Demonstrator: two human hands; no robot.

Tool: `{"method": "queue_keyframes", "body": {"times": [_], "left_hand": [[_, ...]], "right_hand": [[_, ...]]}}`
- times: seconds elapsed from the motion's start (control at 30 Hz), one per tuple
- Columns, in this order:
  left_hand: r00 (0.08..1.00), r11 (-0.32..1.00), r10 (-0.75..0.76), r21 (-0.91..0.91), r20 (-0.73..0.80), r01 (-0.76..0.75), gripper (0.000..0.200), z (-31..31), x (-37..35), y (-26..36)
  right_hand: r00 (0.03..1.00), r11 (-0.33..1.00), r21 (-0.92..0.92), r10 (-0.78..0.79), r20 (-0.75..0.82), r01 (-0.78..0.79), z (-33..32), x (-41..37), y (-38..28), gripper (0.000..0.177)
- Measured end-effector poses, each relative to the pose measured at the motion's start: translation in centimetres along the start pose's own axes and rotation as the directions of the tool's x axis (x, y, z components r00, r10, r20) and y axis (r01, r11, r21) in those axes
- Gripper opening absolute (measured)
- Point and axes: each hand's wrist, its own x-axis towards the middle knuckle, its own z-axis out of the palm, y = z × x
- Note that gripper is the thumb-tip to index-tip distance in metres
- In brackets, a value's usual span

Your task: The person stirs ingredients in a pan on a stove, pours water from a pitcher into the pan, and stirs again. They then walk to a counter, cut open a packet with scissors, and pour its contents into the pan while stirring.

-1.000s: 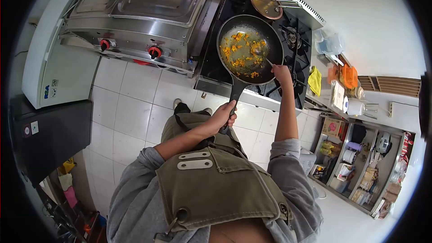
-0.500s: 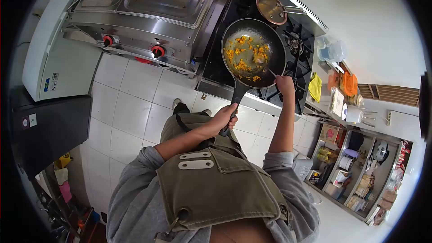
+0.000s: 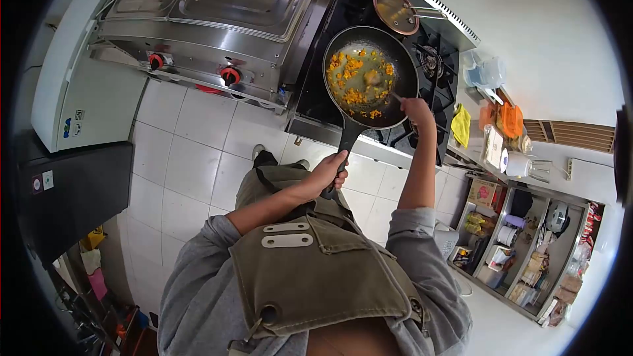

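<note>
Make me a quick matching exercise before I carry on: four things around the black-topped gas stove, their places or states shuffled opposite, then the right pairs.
Things
1. Round black frying pan
2. Crumpled bright-yellow cloth
3. Round red-and-black knobs
4. Bare left hand

Places or states
A. On the front of the stainless-steel unit
B. Closed around the long black handle
C. Holding small yellow-orange bits
D. Right of the stove

Pairs: 1-C, 2-D, 3-A, 4-B
</note>
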Motion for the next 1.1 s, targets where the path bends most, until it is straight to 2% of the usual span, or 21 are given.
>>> {"method": "queue_keyframes", "body": {"times": [0.03,0.1,0.2,0.27,0.33,0.37,0.4,0.43,0.47,0.53,0.63,0.67,0.73,0.83,0.87,0.93,0.97,1.0,1.03,1.07,1.1], "left_hand": [[1.000,1.000,-0.004,0.000,0.000,0.004,0.033,0.1,-0.1,-0.1],[1.000,1.000,-0.001,0.011,-0.014,0.001,0.032,0.2,0.0,0.1],[1.000,1.000,-0.014,0.015,-0.025,0.014,0.032,0.4,-0.2,0.2],[1.000,1.000,-0.001,0.024,-0.025,0.002,0.032,0.3,0.0,0.2],[1.000,1.000,0.003,0.031,-0.022,-0.003,0.031,0.4,-0.2,-0.2],[1.000,0.999,0.004,0.032,-0.030,-0.003,0.031,0.5,-0.3,0.1],[0.999,0.999,0.005,0.036,-0.038,-0.003,0.031,0.6,-0.5,0.4],[0.999,1.000,-0.006,0.017,-0.033,0.006,0.032,0.1,0.2,-0.2],[0.997,0.994,0.033,0.102,-0.071,-0.026,0.034,0.8,-0.4,0.2],[0.998,0.999,0.006,0.049,-0.070,-0.003,0.035,0.8,0.1,0.0],[0.995,0.989,0.091,0.125,-0.051,-0.084,0.035,0.7,0.3,-0.3],[0.992,0.962,0.062,0.270,-0.114,-0.029,0.035,0.8,0.2,0.1],[0.982,0.947,0.088,0.320,-0.167,-0.030,0.033,1.0,0.0,0.0],[0.989,0.857,0.020,0.511,-0.146,0.058,0.039,2.0,-2.0,0.9],[0.989,0.855,0.016,0.515,-0.145,0.061,0.039,0.9,-1.4,-0.4],[0.919,0.598,0.386,0.781,-0.082,-0.181,0.062,1.0,-1.4,-0.7],[0.907,0.380,0.418,0.915,-0.040,-0.135,0.070,0.6,-1.8,-0.4],[0.905,0.373,0.424,0.917,-0.033,-0.142,0.070,1.9,-2.2,1.2],[0.881,0.451,0.467,0.839,0.069,-0.305,0.067,2.9,-2.1,2.4],[0.842,0.516,0.516,0.727,0.157,-0.453,0.066,3.7,-1.8,3.5],[0.841,0.516,0.516,0.726,0.160,-0.455,0.066,4.8,-0.6,4.5]], "right_hand": [[1.000,1.000,0.001,0.004,0.001,-0.004,0.6,0.7,0.5,0.032],[0.963,0.812,0.518,0.240,0.123,-0.269,1.4,2.6,0.9,0.026],[0.956,0.938,0.251,0.184,0.230,-0.241,2.8,3.3,0.7,0.021],[0.950,0.907,0.327,0.191,0.245,-0.266,3.3,3.4,0.0,0.024],[0.938,0.954,-0.096,0.297,0.179,-0.284,1.8,3.3,-2.5,0.027],[0.924,0.899,-0.223,0.383,-0.018,-0.377,-0.6,2.5,-5.4,0.032],[0.973,0.885,-0.405,0.190,-0.134,-0.229,-1.7,5.4,-0.8,0.035],[0.968,0.790,-0.607,-0.078,-0.240,-0.087,-6.0,2.3,-4.6,0.028],[0.975,0.679,-0.728,-0.210,-0.073,0.092,-11.4,-4.9,-14.5,0.028],[0.969,0.849,-0.520,-0.039,-0.244,-0.097,-15.2,-11.7,-24.4,0.026],[0.906,0.824,-0.561,-0.175,-0.386,-0.080,-11.5,-9.3,-19.5,0.029],[0.902,0.877,-0.411,0.056,-0.427,-0.249,-10.6,-9.2,-19.9,0.028],[0.861,0.925,-0.200,0.201,-0.468,-0.325,-8.4,-9.6,-18.6,0.029],[0.805,0.902,0.010,0.390,-0.448,-0.431,-4.9,-9.0,-14.1,0.028],[0.842,0.942,0.054,0.322,-0.433,-0.332,-3.2,-7.7,-9.7,0.033],[0.819,0.760,0.568,0.520,-0.241,-0.316,-3.0,-9.0,-10.7,0.029],[0.819,0.762,0.569,0.517,-0.249,-0.308,-2.9,-9.3,-10.4,0.029],[0.915,0.296,0.943,0.402,0.019,-0.150,-2.6,-9.4,-9.7,0.024],[0.980,-0.319,0.942,0.128,0.154,-0.106,-2.6,-9.8,-9.8,0.021],[0.980,-0.317,0.943,0.129,0.150,-0.103,-2.2,-10.1,-10.2,0.021],[0.991,-0.530,0.847,0.094,0.100,-0.035,-1.6,-10.7,-11.8,0.019]]}}
